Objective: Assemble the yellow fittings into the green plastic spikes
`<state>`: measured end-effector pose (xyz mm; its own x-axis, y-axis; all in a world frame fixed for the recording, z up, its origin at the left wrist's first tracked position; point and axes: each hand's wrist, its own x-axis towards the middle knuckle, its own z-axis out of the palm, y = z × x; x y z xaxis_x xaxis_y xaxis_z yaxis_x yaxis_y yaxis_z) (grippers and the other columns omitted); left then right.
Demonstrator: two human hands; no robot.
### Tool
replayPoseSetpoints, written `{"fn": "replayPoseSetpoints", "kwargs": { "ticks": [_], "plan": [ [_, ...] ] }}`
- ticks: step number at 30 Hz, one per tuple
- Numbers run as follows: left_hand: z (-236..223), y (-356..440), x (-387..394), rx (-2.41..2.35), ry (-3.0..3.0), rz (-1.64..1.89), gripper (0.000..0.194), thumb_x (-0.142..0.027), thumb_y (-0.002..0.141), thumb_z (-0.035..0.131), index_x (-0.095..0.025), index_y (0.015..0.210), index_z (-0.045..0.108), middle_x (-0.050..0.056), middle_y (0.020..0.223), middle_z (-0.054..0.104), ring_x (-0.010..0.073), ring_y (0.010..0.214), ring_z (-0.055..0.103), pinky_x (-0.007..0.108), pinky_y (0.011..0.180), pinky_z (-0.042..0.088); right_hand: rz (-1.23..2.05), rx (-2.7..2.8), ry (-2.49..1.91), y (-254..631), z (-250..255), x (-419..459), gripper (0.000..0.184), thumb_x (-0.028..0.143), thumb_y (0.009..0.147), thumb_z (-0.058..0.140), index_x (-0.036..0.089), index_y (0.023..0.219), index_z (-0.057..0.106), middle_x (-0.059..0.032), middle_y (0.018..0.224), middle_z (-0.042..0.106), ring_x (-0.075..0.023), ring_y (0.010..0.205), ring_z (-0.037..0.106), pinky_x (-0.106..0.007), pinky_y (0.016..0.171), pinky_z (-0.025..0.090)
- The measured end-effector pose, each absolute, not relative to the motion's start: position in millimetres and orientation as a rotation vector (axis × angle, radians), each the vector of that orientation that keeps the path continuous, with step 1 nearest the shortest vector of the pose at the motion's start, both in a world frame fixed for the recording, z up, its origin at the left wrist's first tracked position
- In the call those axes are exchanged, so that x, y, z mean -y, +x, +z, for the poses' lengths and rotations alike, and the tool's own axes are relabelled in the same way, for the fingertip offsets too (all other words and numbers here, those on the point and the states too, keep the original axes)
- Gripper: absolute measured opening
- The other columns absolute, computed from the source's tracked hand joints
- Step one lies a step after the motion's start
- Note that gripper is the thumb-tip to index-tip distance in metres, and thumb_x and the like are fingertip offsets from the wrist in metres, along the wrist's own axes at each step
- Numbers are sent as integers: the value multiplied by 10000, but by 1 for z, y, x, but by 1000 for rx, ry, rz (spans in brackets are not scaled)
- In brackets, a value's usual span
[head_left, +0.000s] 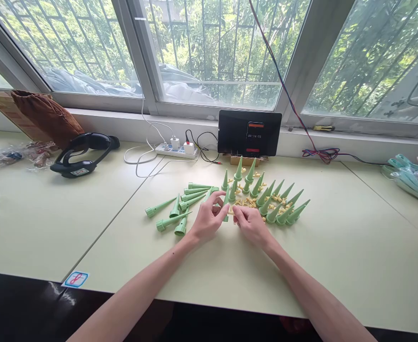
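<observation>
My left hand [209, 219] is closed around a green cone spike [226, 205], held near the middle of the pale green table [230, 266]. Fingertip to fingertip with it, my right hand [250, 222] pinches a small yellow piece [232, 211] at the spike's end. Several green spikes stand upright [262, 192] just beyond my hands, with small yellow pieces [246, 201] scattered among them. To the left, several more spikes lie flat in a pile [184, 205].
A tablet showing a timer [249, 133] stands against the window sill. A power strip with cables [176, 149] lies left of it. A black headset [82, 154], a brown bag [45, 116] and plastic packets sit far left. Pastel clips [410, 178] lie far right.
</observation>
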<state>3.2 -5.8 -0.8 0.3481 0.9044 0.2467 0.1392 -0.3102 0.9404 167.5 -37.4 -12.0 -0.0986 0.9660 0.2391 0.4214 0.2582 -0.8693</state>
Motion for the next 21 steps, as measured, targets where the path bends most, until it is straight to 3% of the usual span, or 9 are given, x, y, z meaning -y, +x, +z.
{"fn": "replayPoseSetpoints", "kwargs": {
  "ticks": [8,15,21],
  "plan": [
    [-3,4,6,-947,1744,1067,332,-358,927,552,-210,1221,503,-42,766,456,44,492,408,198,451,316,825,1632,-1322,167,-13,37,609,575,1000,333,200,540,468,14,494,446,-126,493,439,-262,542,343],
    [-2,4,4,-1067,1674,1109,356,-393,906,583,-197,1196,518,-37,776,474,48,499,442,193,449,321,866,1568,-1215,167,-11,38,301,499,932,544,201,924,583,-10,711,592,-144,567,526,-263,536,431],
    [1,4,4,-1063,1683,1108,354,-400,893,594,-194,1174,532,-41,755,482,44,477,422,187,437,313,868,1600,-1187,167,-12,38,256,459,919,564,205,898,590,-11,715,569,-154,593,535,-274,543,451]
  ]
}}
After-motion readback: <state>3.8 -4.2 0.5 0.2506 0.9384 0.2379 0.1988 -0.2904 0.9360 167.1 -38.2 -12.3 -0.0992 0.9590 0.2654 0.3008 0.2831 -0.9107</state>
